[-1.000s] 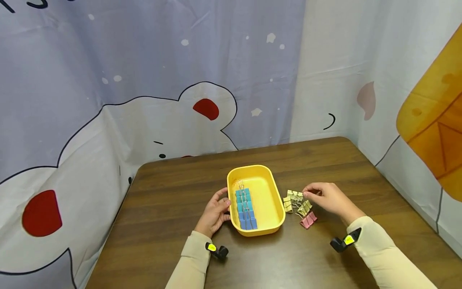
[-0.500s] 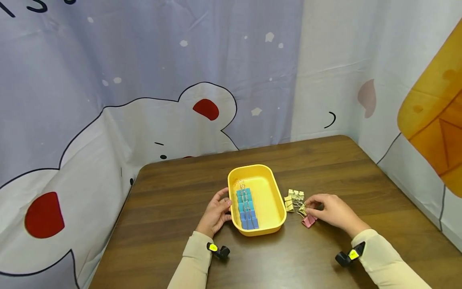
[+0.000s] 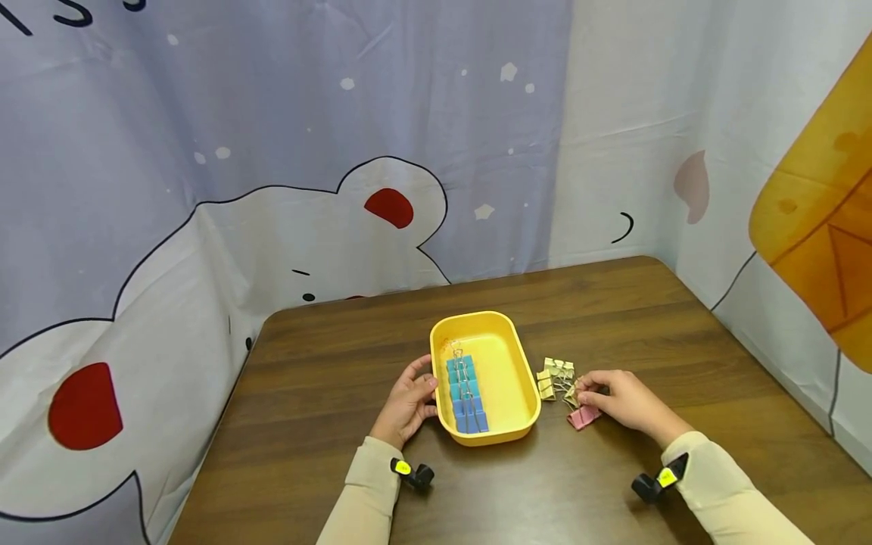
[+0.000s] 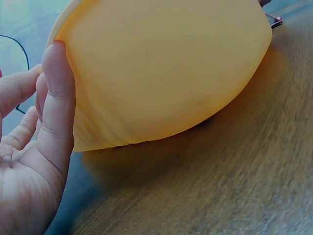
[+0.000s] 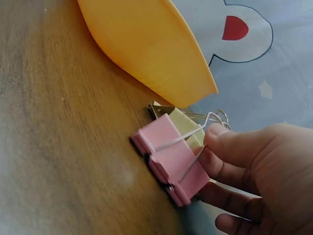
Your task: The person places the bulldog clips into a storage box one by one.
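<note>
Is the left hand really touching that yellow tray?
Touching: the left wrist view shows the left hand with its thumb against the yellow tray.

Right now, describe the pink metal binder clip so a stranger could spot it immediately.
Find the dark brown wooden table, then the yellow, rounded rectangular plastic tray on it. Just right of the tray, by the right hand, the pink metal binder clip lies at the near end of a small cluster. It alone is pink; its neighbours are pale yellow binder clips.

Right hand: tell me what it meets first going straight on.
Most likely the yellow clips just beyond the right hand, then the yellow tray; depth there is unclear.
</note>
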Available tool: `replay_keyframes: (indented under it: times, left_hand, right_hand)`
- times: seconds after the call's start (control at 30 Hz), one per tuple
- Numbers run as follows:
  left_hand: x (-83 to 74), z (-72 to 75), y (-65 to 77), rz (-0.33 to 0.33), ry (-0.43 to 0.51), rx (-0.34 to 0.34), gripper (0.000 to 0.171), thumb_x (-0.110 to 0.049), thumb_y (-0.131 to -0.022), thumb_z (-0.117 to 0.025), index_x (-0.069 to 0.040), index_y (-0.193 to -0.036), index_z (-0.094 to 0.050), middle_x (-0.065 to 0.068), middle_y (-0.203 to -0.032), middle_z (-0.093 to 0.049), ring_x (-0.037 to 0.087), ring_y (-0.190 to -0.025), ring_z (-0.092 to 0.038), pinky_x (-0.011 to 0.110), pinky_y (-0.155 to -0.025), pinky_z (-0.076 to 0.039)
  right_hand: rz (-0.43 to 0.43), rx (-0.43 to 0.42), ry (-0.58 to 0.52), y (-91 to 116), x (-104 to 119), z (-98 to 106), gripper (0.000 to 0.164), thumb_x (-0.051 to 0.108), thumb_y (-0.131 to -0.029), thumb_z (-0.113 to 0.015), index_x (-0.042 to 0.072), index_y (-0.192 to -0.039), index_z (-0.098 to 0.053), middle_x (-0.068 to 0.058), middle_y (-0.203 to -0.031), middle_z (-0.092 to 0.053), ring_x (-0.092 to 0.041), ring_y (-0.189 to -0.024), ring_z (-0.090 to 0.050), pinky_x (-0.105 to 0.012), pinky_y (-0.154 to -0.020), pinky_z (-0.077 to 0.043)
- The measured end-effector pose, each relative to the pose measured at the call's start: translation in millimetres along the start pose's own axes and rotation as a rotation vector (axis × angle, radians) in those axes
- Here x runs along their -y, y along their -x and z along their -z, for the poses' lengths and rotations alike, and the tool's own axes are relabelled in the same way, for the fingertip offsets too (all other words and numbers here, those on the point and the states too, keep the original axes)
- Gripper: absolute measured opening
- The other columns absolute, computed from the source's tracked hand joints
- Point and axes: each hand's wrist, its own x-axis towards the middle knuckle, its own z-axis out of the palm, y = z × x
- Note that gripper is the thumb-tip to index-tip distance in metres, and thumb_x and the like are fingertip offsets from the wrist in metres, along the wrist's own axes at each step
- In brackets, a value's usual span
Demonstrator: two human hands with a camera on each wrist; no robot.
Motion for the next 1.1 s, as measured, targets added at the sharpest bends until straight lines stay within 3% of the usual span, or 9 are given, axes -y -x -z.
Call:
replay_keyframes:
  times: [0.47,0.77,1.1]
  left_hand:
    - [1.2,1.2,0.4,-0.007,-0.002,0.016,0.053,0.005,-0.102,-0.050,-0.009,-0.150,-0.033,0.004,-0.096,-0.056,0.008,-0.066,-0.058,0.024,-0.050,-0.057]
    - [1.4,2.3,-1.2,-0.017,-0.017,0.034,0.052,0.005,-0.102,-0.049,-0.008,-0.150,-0.032,0.004,-0.097,-0.058,0.008,-0.067,-0.059,0.024,-0.051,-0.057]
    - [1.0,2.4,-0.9,-0.001,0.007,0.019,0.054,0.006,-0.102,-0.051,-0.007,-0.151,-0.032,0.004,-0.095,-0.057,0.009,-0.066,-0.058,0.024,-0.049,-0.057]
  right_hand:
    - [-0.010,0.052,-0.153,0,-1,7,0.009,0.011,-0.098,-0.065,0.012,-0.089,-0.069,0.006,-0.082,-0.061,-0.004,-0.076,-0.052,-0.024,-0.067,-0.044]
    - [0.040,0.077,-0.383,1,2,16,0.011,0.000,-0.099,-0.059,-0.007,-0.095,-0.066,0.000,-0.078,-0.064,-0.004,-0.068,-0.056,-0.026,-0.056,-0.051]
    - [0.060,-0.012,-0.359,-8,18,25,0.008,0.000,-0.098,-0.060,-0.004,-0.095,-0.067,0.001,-0.079,-0.060,-0.004,-0.070,-0.052,-0.023,-0.057,-0.048]
